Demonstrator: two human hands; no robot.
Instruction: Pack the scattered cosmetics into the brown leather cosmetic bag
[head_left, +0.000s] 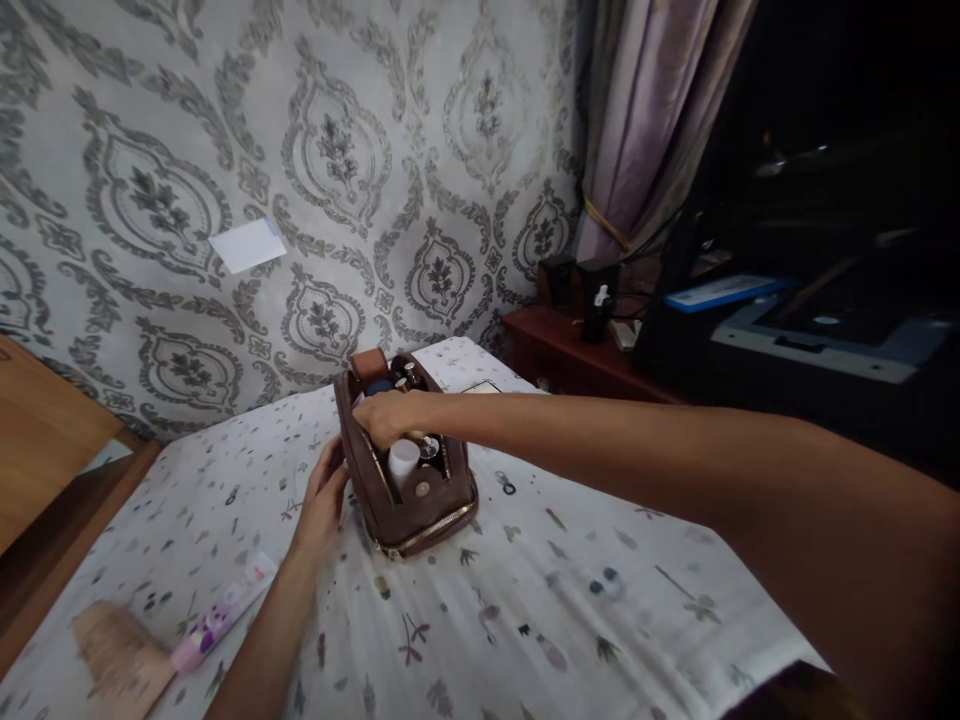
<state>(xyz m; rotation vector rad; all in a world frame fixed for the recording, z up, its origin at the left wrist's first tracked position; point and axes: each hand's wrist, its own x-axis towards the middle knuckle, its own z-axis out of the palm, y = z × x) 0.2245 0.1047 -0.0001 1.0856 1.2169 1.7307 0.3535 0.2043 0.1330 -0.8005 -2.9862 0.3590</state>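
Observation:
A brown zippered bag [420, 520] lies open on the patterned white sheet [525, 620]. Inside it are a white round-topped container [403, 458] and several small bottles. My right hand [386, 415] reaches into the bag's left side, its fingers bent and closed; a bit of something pale purple shows beside them, and their tips are partly hidden. Against the outer left side of the bag rests my left hand [328, 485], fingers apart and slightly curved, holding nothing that shows. A pink and white tube [217, 620] lies at the lower left beside a blurred tan object [124, 655].
A flat object [481, 388] lies behind my right forearm. Wooden furniture [60, 430] borders the left. A red-brown cabinet [570, 355] holding dark items stands at the right back, near a curtain [645, 120]. A white card [248, 246] is on the wall.

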